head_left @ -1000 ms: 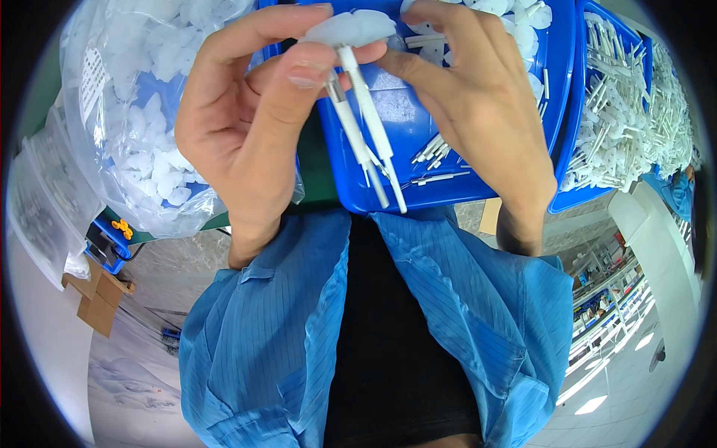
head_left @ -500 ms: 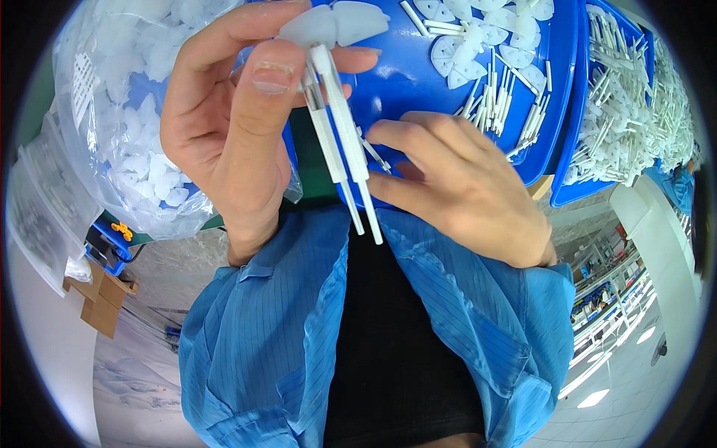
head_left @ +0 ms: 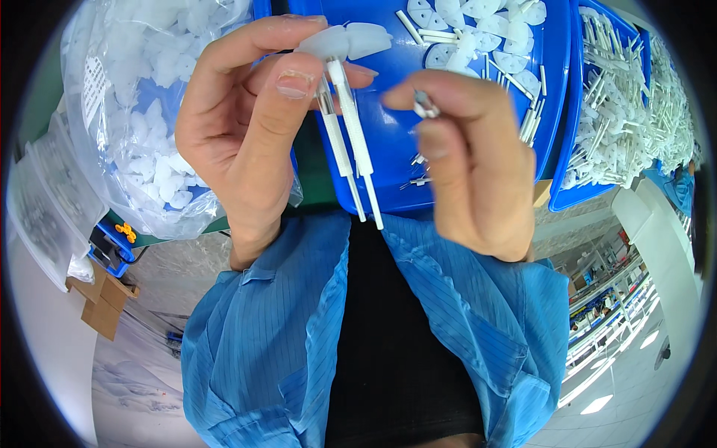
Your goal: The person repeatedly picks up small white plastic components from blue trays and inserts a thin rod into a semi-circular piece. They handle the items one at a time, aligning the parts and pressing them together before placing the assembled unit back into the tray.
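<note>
Left hand pinches white piece, partly hidden; right hand pinches small part, shape blurred.

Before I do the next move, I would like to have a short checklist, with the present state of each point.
1. Left hand grips the translucent white plastic pieces: ok, between thumb and fingers.
2. Two slim white rods below them point down: ok.
3. Rods fixed firmly to the pieces: cannot tell.
4. Right hand holds a small grey-white part: ok, pinched at the fingertips.
5. Exact kind of that part: cannot tell, blurred.
6. Hands apart: ok, visible gap above the blue tray.
</note>
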`<state>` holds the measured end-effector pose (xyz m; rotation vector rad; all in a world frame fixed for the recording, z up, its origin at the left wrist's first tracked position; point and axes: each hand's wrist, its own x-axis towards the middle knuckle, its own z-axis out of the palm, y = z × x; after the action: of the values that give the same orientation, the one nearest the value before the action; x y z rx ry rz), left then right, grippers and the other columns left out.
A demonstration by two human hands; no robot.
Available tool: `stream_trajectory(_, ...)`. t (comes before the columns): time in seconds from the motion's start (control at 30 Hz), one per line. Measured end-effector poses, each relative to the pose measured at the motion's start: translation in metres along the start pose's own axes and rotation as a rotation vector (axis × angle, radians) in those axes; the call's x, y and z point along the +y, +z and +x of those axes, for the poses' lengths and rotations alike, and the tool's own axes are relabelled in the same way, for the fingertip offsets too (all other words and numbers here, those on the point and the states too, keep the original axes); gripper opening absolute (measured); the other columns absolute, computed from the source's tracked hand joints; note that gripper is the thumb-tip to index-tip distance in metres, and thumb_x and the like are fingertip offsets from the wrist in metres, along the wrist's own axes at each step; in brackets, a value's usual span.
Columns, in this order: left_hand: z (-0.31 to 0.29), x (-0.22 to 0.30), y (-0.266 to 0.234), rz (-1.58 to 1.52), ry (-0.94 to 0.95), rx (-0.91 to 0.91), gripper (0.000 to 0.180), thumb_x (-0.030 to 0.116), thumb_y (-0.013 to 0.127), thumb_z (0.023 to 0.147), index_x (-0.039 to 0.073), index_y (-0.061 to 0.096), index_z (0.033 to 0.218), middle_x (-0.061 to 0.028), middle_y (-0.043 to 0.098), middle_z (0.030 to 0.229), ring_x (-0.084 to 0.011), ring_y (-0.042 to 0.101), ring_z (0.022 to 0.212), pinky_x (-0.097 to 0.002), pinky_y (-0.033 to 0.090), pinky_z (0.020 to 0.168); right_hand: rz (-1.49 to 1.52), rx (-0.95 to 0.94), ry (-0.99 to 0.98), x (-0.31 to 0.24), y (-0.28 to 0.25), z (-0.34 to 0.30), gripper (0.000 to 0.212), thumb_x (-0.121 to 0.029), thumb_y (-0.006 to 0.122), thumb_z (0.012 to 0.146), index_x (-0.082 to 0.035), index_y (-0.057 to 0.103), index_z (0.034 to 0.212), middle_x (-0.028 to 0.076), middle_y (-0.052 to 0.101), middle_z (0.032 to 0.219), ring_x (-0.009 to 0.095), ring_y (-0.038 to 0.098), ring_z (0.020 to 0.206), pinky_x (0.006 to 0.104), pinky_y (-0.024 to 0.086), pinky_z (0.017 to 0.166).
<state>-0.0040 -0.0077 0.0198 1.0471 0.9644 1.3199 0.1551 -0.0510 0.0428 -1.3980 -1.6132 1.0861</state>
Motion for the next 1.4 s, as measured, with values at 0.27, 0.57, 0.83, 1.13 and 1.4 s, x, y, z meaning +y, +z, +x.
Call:
stream_trajectory(0.27, -0.002, -0.019, -0.006, 0.032, 0.08, 0.003, 0.029, 0.02, 0.062, 0.093, -0.006, 0.062, 0.106, -0.0179, 0.065, 0.102, -0.0262, 0.071, 0.08, -0.0314, 0.06, 0.072, -0.28, 0.132, -0.112, 0.003, 0.012, 0.009, 0.022, -0.001, 0.054, 0.095, -0.001, 0.058, 0.116, 0.011, 0.07, 0.101, 0.018, 0.069, 0.072, 0.0261, 0.053, 0.061)
stream_trajectory(0.57, -0.006, -0.032, -0.024, -0.025, 0.09, 0.067, 0.029, 0.019, 0.063, 0.093, -0.006, 0.061, 0.108, -0.0187, 0.064, 0.105, -0.0315, 0.07, 0.087, -0.0333, 0.061, 0.079, -0.232, 0.054, -0.18, 0.008, 0.007, 0.009, 0.018, -0.005, 0.05, 0.097, -0.001, 0.058, 0.114, 0.012, 0.07, 0.098, 0.02, 0.067, 0.063, 0.0264, 0.051, 0.054)
stream_trajectory(0.83, 0.001, -0.032, -0.03, -0.019, 0.114, -0.103, 0.026, 0.013, 0.061, 0.093, -0.007, 0.06, 0.109, -0.0219, 0.061, 0.109, -0.0287, 0.067, 0.095, -0.0329, 0.059, 0.083, -0.176, 0.054, 0.004, 0.0, 0.009, 0.007, 0.017, -0.005, 0.053, 0.096, -0.001, 0.059, 0.112, 0.012, 0.07, 0.09, 0.017, 0.065, 0.061, 0.0244, 0.049, 0.054)
stream_trajectory(1.13, -0.002, -0.012, -0.018, 0.1, 0.122, -0.193, 0.032, 0.015, 0.075, 0.082, -0.007, 0.06, 0.1, -0.0216, 0.062, 0.105, -0.0285, 0.068, 0.086, -0.0371, 0.058, 0.076, -0.244, -0.005, -0.193, 0.002, -0.005, 0.018, 0.009, -0.002, 0.063, 0.089, 0.001, 0.062, 0.097, 0.009, 0.065, 0.074, 0.015, 0.062, 0.057, 0.0234, 0.046, 0.051)
stream_trajectory(1.4, 0.006, -0.017, -0.026, 0.17, 0.29, -0.244, 0.039, 0.028, 0.079, 0.079, -0.003, 0.061, 0.095, -0.0197, 0.063, 0.096, -0.0273, 0.068, 0.077, -0.0348, 0.058, 0.067, 0.049, -0.015, -0.266, 0.015, 0.003, 0.018, 0.017, -0.006, 0.065, 0.089, 0.004, 0.06, 0.102, 0.014, 0.066, 0.078, 0.021, 0.063, 0.054, 0.0273, 0.048, 0.048)
